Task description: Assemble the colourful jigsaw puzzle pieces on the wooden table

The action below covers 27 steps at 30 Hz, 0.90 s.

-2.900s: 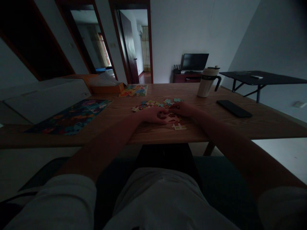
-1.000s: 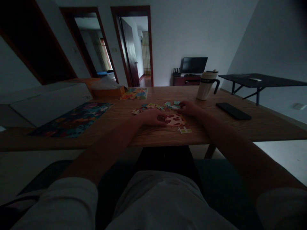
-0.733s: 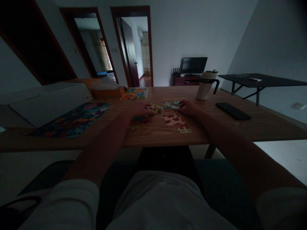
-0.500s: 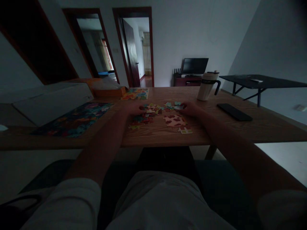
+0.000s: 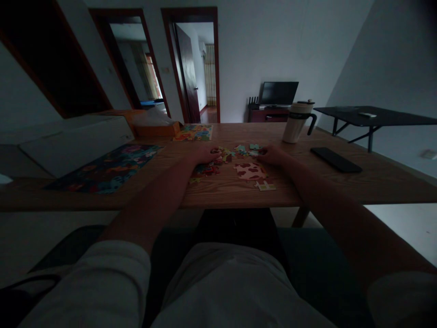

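Both my arms reach over a wooden table (image 5: 341, 182) in a dim room. My left hand (image 5: 205, 155) lies among loose coloured puzzle pieces (image 5: 235, 151), fingers curled onto them; whether it grips one is too dark to make out. My right hand (image 5: 271, 155) rests at the right end of the same scatter, fingers bent on a piece. Between the hands lies a joined pink patch with dark red spots (image 5: 250, 171). A small pale piece (image 5: 266, 186) sits nearer the table edge. A reddish cluster of pieces (image 5: 204, 171) lies below my left hand.
A dark picture mat (image 5: 105, 166) lies at the left, a second puzzle picture (image 5: 194, 132) at the back. A white lidded mug (image 5: 297, 122) and a black phone (image 5: 336, 160) are at the right. An orange box (image 5: 153, 127) and large white box (image 5: 71, 141) stand left.
My left hand moved from the spotted pink patch up and left to the loose pieces, uncovering the reddish cluster. My right hand stayed at the right of the scatter.
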Tool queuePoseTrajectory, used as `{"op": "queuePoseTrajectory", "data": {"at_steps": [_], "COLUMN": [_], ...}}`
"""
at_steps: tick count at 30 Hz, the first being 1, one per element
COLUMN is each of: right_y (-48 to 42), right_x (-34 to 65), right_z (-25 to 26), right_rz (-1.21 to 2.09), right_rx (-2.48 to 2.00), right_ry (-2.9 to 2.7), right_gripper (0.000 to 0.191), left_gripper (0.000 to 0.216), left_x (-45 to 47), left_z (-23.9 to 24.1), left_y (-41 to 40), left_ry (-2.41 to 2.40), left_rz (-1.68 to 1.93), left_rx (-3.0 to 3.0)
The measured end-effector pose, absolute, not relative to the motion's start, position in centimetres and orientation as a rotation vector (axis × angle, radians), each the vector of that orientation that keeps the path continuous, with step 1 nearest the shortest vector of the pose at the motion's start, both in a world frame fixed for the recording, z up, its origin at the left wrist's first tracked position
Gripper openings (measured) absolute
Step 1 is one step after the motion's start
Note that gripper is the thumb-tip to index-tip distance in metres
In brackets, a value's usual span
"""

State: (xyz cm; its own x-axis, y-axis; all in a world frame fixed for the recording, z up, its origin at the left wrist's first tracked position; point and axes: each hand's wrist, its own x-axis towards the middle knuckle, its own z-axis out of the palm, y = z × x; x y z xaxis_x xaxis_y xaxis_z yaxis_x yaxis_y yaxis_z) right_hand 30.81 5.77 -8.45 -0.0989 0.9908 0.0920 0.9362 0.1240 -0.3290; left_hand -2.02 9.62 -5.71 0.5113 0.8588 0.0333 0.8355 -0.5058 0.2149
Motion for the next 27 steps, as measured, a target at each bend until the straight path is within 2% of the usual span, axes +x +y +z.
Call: {"op": "queuePoseTrajectory", "data": {"at_steps": [4, 11, 17, 24, 27], "right_y": [5.7, 5.5, 5.9, 6.4, 6.4], "right_x": [30.8, 30.7, 30.8, 31.0, 31.0], "right_z": [-8.4, -8.3, -8.8, -9.4, -9.2], "right_rz": [0.291, 0.280, 0.255, 0.250, 0.252], "right_rx": [-1.868, -1.876, -1.861, -1.829, -1.850], "right_ry": [-2.112, -2.117, -2.099, -2.111, -2.110], "right_gripper": [0.032, 0.033, 0.035, 0.029, 0.034], "left_gripper": [0.048, 0.065, 0.058, 0.051, 0.044], "left_x": [-1.7, -2.4, -2.9, -3.7, -3.7], "left_z": [-5.8, -5.6, -5.8, -5.2, -4.4], "left_y": [9.7, 9.9, 10.4, 10.0, 9.3], "left_ry": [1.460, 1.480, 1.507, 1.625, 1.653], "left_rz": [0.331, 0.456, 0.626, 0.514, 0.701], "left_rx": [2.595, 2.406, 2.505, 2.592, 2.565]}}
